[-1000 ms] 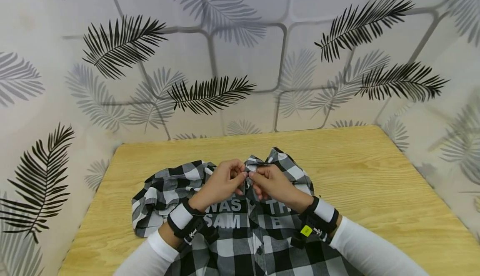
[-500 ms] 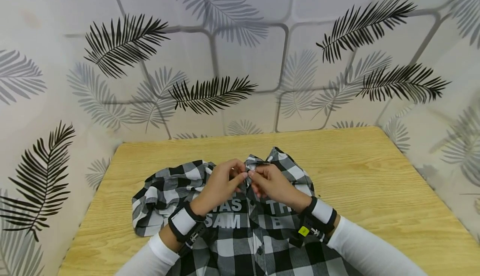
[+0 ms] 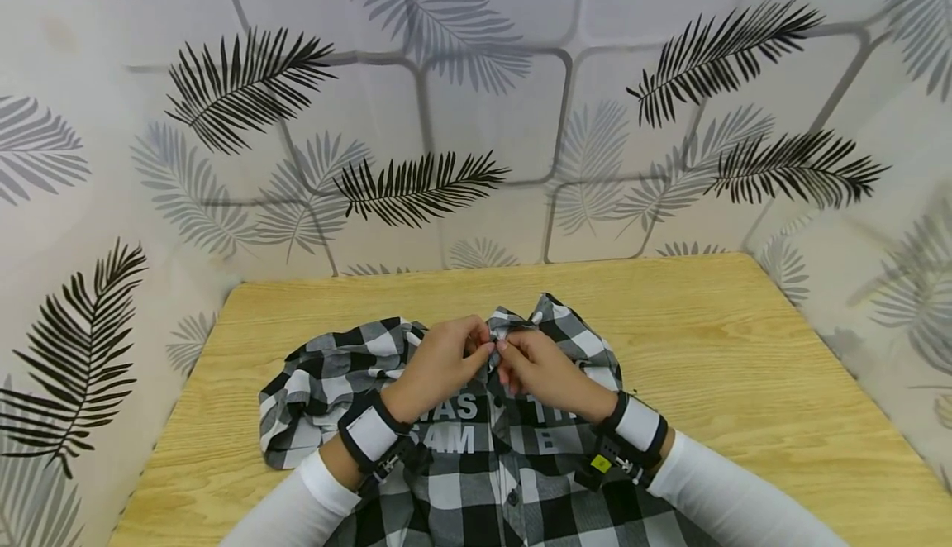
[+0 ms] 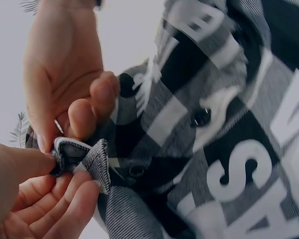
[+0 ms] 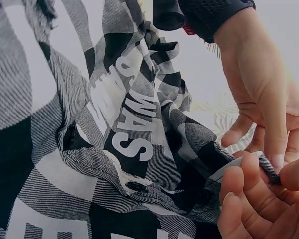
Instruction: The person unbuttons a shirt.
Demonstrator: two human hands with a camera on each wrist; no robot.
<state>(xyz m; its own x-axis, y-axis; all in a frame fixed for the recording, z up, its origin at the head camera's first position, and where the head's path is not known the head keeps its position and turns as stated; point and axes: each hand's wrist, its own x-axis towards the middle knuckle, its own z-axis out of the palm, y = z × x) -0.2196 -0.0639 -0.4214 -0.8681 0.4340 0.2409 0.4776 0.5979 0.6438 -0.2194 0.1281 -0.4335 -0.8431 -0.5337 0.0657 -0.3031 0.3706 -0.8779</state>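
Observation:
A black, white and grey checked shirt [image 3: 446, 493] with pale printed letters lies front up, its buttoned placket running down the middle. At the neck, the left hand [image 3: 444, 359] pinches the collar edge [image 4: 74, 152] between thumb and fingers. Facing it almost thumb to thumb, the right hand [image 3: 549, 365] pinches the same bit of cloth from the other side. Dark buttons, one of them a placket button [image 4: 201, 117], show below the hands. Whether a button sits between the fingertips is hidden by the fingers.
Under the shirt is a light wooden table [image 3: 714, 340], with a leaf-patterned wall covering [image 3: 491, 101] behind and at both sides. One shirt sleeve [image 3: 320, 386] lies folded at the left. Both wrists wear strapped cameras, such as the right wrist camera [image 3: 621, 448].
Both hands keep pinching the collar in the same place. The left wrist has shifted slightly to the right; the shirt lies as before.

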